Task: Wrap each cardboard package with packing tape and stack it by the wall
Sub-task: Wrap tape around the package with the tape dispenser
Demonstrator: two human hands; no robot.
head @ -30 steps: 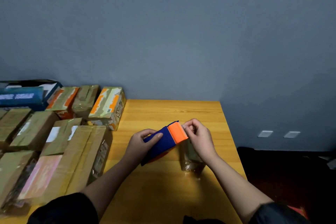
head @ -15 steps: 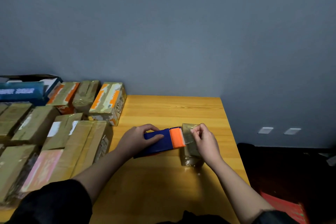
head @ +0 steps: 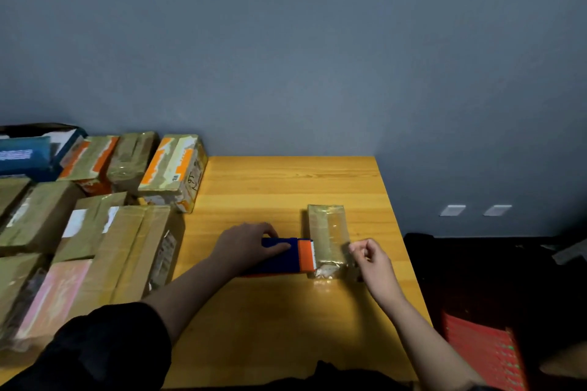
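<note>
Handwritten marks on the orange-patterned box stay unreadable.

The counter is warm yellow wood, grain running across, with a soft sheen near the package. That small package at three o'clock from the dispenser looks like brown cardboard under glossy, wrinkled clear tape that catches the light. The tape dispenser reads as smooth matt plastic, deep blue with an orange end. At nine o'clock, the stacked boxes show dull cardboard under shiny tape. The wall is flat, matt grey-blue.
</note>
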